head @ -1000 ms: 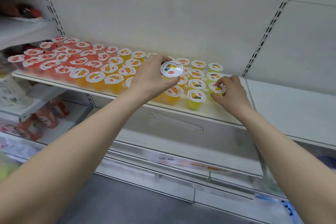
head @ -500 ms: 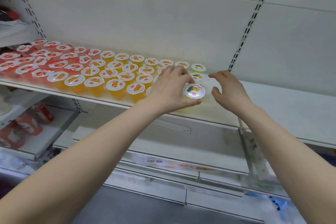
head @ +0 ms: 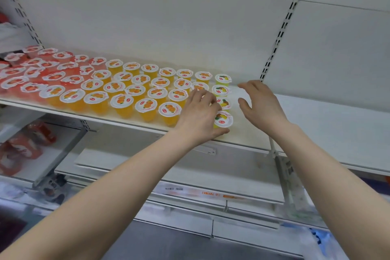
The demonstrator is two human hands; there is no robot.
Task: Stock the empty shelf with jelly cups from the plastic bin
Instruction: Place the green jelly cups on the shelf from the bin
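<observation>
Head view: the shelf (head: 329, 124) carries rows of jelly cups (head: 118, 91), red on the left, orange in the middle, a green column on the right. The left hand (head: 197, 116) has its fingers grasping the nearest green cup (head: 224, 119) at the shelf's near edge. The right hand (head: 261, 103) hovers just right of it, fingers released.

Finding: white back panels (head: 168, 17) rise behind and above the left hand (head: 196, 116) and right hand (head: 261, 105). One black slotted upright (head: 283, 27) stands directly above the right hand, and a second upright (head: 21, 10) stands far left of the left hand. Below both hands is a white lower shelf (head: 242, 171) with a price strip (head: 202, 193) on its front edge, and lowest in view is grey floor (head: 168, 245), all evenly lit.
</observation>
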